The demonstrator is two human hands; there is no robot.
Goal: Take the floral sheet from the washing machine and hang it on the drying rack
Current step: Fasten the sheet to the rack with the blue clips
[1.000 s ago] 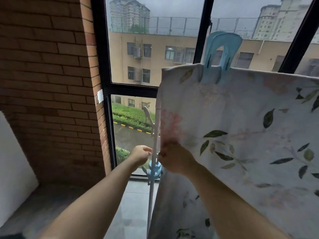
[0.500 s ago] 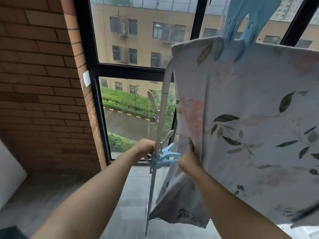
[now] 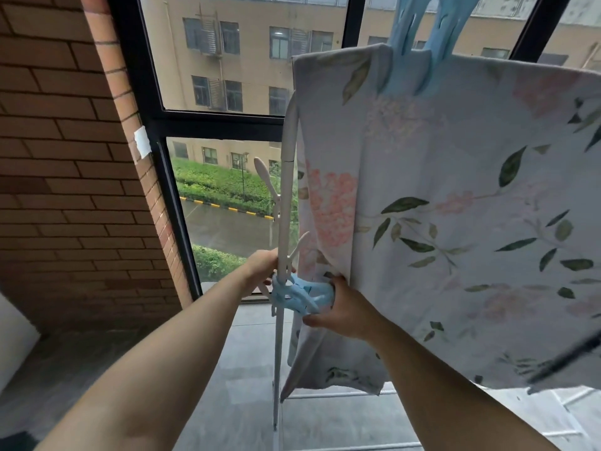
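The floral sheet [image 3: 455,206], white with pink flowers and green leaves, hangs over the top bar of the white drying rack [image 3: 286,177]. A large light-blue clip [image 3: 413,50] pins it at the top. My left hand [image 3: 263,266] grips the rack's upright pole at waist height. My right hand [image 3: 344,307] holds the end of a second light-blue clip [image 3: 302,294] that sits on the pole, beside the sheet's left edge. The sheet hides most of the rack's right side.
A brick wall [image 3: 65,157] stands on the left and a black-framed window [image 3: 227,122] lies straight ahead. Grey floor tiles [image 3: 227,385] spread below, with the rack's lower bars [image 3: 341,395] near the floor. A white panel [image 3: 13,340] leans at far left.
The view has tilted down and moved closer. My right hand left the sheet's edge and took hold of the blue clip on the pole. My left hand stayed on the pole.
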